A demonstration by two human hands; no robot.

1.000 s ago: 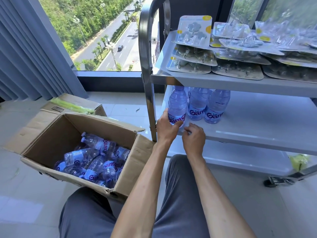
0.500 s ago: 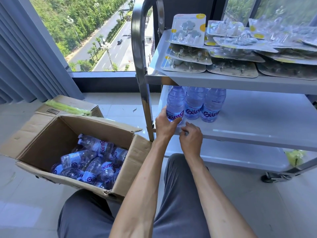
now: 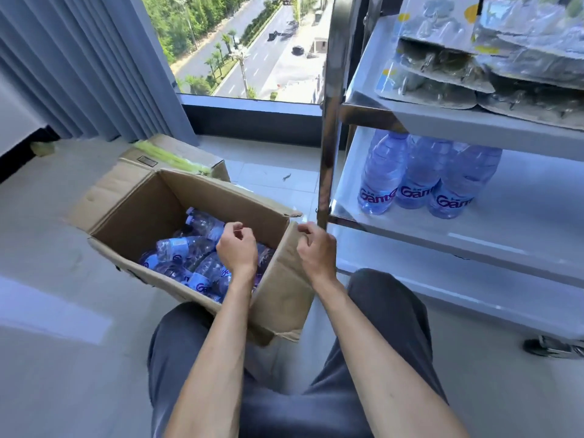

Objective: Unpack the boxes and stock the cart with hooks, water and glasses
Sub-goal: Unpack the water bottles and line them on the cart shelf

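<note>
My left hand [image 3: 237, 248] hangs forward with its fingers loosely curled, holding nothing. My right hand [image 3: 316, 248] is level with it, apart, fingers curled too and empty. Both forearms are bare, reaching forward over my knees.

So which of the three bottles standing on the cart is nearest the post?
The leftmost bottle, right beside the cart's steel post; the other two stand further right along the middle shelf.

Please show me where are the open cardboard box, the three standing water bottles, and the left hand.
open cardboard box [image 3: 132, 213], head view, bare inner left wall.
three standing water bottles [image 3: 418, 175], head view, body of the middle bottle.
left hand [image 3: 237, 248], head view, back of the hand.
</note>
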